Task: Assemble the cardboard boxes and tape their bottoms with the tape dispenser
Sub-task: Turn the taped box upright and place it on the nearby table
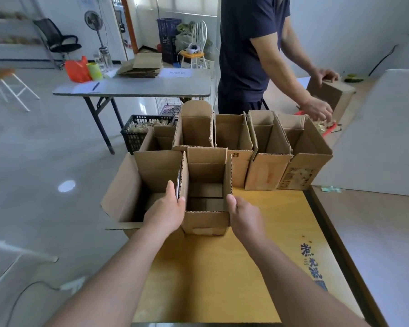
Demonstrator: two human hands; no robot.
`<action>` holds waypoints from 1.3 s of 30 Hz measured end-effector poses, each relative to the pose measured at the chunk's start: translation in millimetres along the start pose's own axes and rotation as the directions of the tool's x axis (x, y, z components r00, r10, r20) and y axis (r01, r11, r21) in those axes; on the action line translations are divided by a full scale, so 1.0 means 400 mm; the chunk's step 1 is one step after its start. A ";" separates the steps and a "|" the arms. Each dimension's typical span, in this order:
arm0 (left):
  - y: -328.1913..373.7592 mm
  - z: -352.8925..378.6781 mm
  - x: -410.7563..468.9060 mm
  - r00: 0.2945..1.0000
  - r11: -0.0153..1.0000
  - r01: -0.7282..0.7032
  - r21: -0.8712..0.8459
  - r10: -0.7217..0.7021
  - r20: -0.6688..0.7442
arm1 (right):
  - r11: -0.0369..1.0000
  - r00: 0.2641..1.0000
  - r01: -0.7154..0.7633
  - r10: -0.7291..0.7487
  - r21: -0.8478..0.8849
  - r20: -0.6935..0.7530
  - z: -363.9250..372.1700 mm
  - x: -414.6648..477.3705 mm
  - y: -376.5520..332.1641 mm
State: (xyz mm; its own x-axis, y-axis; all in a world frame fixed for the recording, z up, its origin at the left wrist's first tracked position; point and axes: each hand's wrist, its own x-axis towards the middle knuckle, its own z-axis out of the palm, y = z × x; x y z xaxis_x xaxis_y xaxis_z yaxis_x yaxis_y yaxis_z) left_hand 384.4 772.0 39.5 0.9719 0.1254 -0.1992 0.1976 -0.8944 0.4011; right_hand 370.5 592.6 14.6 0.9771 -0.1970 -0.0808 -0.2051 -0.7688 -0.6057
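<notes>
Box [206,223] stood open-topped on the table [269,220], a bigger box [128,190] touching it at 9 o'clock. Your left hand [165,211] pinched its left wall; your right hand [244,219] clasped the right. You probably needed even pressure, keeping walls square while seating it.

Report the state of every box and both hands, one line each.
small box: upright, top open, bottom flaps folded in.
left hand: grips its left flap.
right hand: holds its right wall.
large box: upright, top open.
back-row boxes: upright, tops open.
cardboard stack: flat, unassembled.
</notes>
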 end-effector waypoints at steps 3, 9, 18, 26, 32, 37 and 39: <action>-0.001 0.005 0.006 1.000 1.000 -0.013 0.026 0.014 -0.023 | 0.997 1.000 -0.008 0.008 -0.073 0.004 -0.009 0.001 -0.008; 0.008 -0.007 -0.010 0.999 0.998 -0.033 -0.061 0.034 0.013 | 0.994 1.000 -0.011 0.011 -0.105 -0.002 -0.025 -0.020 -0.015; 0.042 -0.007 -0.063 0.909 0.931 -0.299 0.208 0.344 -0.234 | 0.993 0.995 -0.098 0.097 -0.071 -0.004 -0.068 -0.089 -0.022; -0.024 -0.013 -0.062 0.998 0.993 -0.070 -0.096 0.069 -0.012 | 0.998 0.998 -0.065 0.065 0.020 0.017 -0.069 -0.060 -0.035; -0.044 -0.015 -0.080 0.995 0.994 -0.089 -0.061 0.092 0.047 | 0.994 0.994 -0.105 0.104 -0.030 -0.046 -0.059 -0.044 -0.040; -0.053 -0.012 -0.092 0.990 0.990 -0.137 -0.026 0.138 0.038 | 0.993 0.992 -0.120 0.120 -0.014 -0.047 -0.046 -0.045 -0.035; -0.055 -0.010 -0.093 0.989 0.989 -0.143 -0.020 0.144 0.041 | 0.994 0.993 -0.106 0.106 0.001 -0.049 -0.032 -0.039 -0.036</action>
State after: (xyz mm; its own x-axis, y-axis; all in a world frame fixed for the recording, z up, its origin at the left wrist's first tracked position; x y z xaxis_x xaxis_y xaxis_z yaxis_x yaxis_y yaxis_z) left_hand 344.4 788.7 41.8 0.9842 -0.0224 -0.1759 0.0589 -0.8945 0.4433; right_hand 357.6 599.0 34.7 0.9458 -0.3071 -0.1053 -0.3074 -0.7430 -0.5944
